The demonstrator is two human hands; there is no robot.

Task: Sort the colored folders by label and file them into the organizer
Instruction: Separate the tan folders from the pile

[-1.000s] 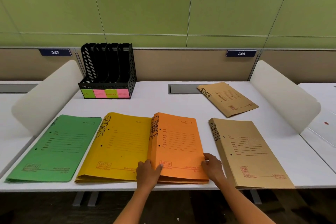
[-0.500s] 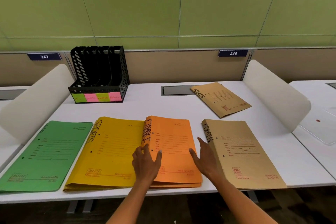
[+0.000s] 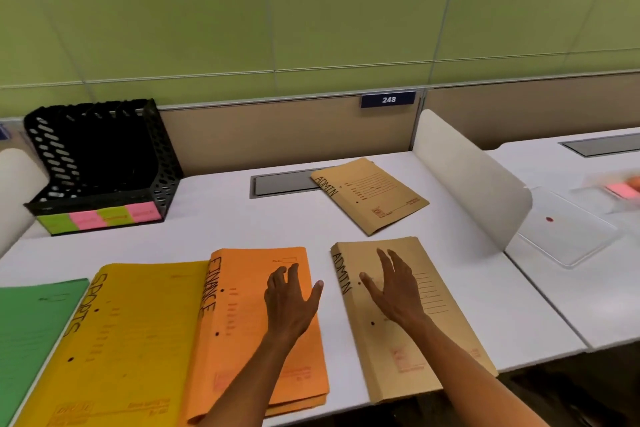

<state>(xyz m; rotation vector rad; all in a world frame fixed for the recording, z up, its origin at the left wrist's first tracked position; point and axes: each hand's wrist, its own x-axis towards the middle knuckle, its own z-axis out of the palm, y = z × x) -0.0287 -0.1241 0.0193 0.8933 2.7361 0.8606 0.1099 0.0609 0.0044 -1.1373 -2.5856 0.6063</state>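
1. Along the near table [image 3: 263, 225] edge, left to right: unlabelled folder [image 3: 31, 333], SPORTS folder [image 3: 131, 340], FINANCE folder [image 3: 242, 315] overlapping it, near ADMIN folder [image 3: 446, 333].
2. Far left: file organizer [image 3: 100, 163].
3. Far right: second ADMIN folder [image 3: 370, 196].

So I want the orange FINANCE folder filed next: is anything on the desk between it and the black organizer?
Nothing visible stands in the way. The orange FINANCE folder lies at the near edge, the black organizer at the back left, with only bare white desk between them. The left hand hovers over the folder.
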